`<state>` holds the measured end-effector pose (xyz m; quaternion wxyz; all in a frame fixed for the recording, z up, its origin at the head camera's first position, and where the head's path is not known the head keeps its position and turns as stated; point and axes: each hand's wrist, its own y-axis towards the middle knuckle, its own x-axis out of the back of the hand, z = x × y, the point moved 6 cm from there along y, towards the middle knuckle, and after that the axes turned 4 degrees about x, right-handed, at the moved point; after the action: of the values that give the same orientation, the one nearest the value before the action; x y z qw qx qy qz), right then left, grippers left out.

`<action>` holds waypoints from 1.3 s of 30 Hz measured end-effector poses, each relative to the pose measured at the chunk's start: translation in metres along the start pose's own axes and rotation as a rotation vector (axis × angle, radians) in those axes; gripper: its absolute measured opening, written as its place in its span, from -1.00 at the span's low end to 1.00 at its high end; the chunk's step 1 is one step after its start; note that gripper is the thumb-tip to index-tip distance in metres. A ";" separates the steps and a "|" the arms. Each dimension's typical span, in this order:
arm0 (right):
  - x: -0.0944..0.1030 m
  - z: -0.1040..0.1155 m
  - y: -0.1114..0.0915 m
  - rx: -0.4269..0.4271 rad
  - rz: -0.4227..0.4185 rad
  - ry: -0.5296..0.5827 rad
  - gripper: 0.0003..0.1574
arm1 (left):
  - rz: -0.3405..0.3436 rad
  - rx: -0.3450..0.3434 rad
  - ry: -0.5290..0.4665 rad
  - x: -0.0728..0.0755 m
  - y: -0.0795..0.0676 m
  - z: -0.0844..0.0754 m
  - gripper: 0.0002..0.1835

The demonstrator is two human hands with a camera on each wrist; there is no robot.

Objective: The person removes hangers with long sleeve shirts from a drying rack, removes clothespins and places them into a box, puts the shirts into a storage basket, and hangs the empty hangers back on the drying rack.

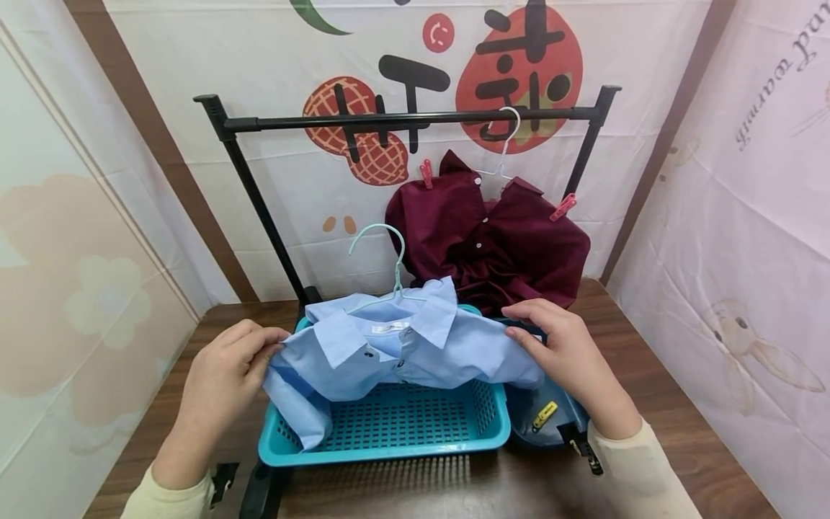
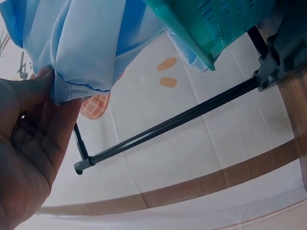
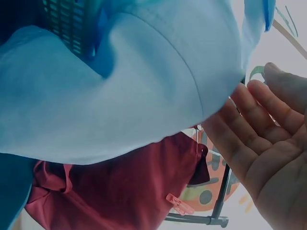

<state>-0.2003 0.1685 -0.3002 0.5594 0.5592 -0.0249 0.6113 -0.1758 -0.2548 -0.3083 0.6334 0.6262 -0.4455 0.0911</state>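
Note:
A light blue collared shirt [image 1: 480,353] lies across a teal basket [image 1: 389,453], its collar upward. A mint-green hanger [image 1: 398,270] is inside the shirt, with the hook rising above the neckline. My left hand [image 1: 223,382] pinches the shirt's left shoulder between thumb and fingers; the left wrist view also shows this hand [image 2: 33,158] gripping the cloth [image 2: 91,43]. At the other shoulder is my right hand [image 1: 570,353], its fingers extended. In the right wrist view that hand [image 3: 273,158] has its palm spread beside the sleeve [image 3: 144,86], fingertips at the fabric's edge.
Behind stands a black rack [image 1: 376,120]. A maroon shirt [image 1: 447,223] hangs from it on a white hanger [image 1: 517,126], with pink clothespins [image 1: 563,207] at its shoulders. Right of the basket, a blue container [image 1: 551,436] holds a yellow clip [image 1: 545,416]. Everything is on a wooden table [image 1: 655,404].

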 end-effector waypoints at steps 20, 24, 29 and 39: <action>-0.012 0.005 -0.003 0.062 -0.056 -0.031 -0.72 | 0.003 -0.011 -0.020 -0.001 0.001 -0.002 -0.70; -0.013 0.004 -0.002 0.065 -0.058 -0.045 -0.74 | 0.015 -0.007 -0.034 -0.001 0.002 -0.001 -0.70; -0.015 0.005 -0.001 0.060 -0.063 -0.051 -0.75 | 0.023 -0.012 -0.071 0.001 0.004 0.000 -0.69; -0.013 0.008 0.000 0.067 -0.087 -0.077 -0.77 | 0.054 -0.023 -0.067 0.006 0.009 -0.003 -0.70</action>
<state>-0.1984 0.1549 -0.3067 0.5652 0.6012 -0.0016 0.5649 -0.1772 -0.2530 -0.2976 0.6227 0.6092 -0.4841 0.0821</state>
